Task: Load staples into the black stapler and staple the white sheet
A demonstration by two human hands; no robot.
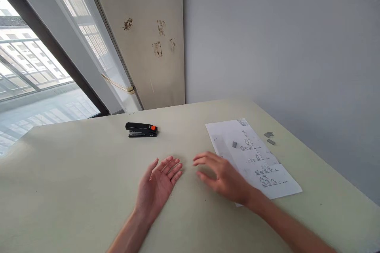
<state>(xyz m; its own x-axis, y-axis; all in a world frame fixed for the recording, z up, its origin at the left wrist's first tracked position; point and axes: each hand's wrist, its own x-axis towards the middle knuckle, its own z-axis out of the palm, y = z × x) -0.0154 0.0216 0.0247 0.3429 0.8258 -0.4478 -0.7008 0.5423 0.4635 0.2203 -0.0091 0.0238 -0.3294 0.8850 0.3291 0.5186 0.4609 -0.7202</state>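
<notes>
Palm up on the pale table, my left hand (158, 184) is open and bare, its fingers pointing away to the right. My right hand (218, 176) hovers palm down just right of it, fingers curved and apart, with nothing seen in them. Its wrist and forearm cover the near left edge of the printed paper sheets (228, 130). On the paper lies a small grey strip of staples (234, 144). Beyond my left hand sits a black stapler (141, 130) with an orange patch at its right end.
More small grey pieces, probably staple strips (270, 141), lie on the table (89, 189) right of the paper. A grey wall (282, 39) runs along the right side. At the back stand a stained cream panel (142, 0) and a window on the left.
</notes>
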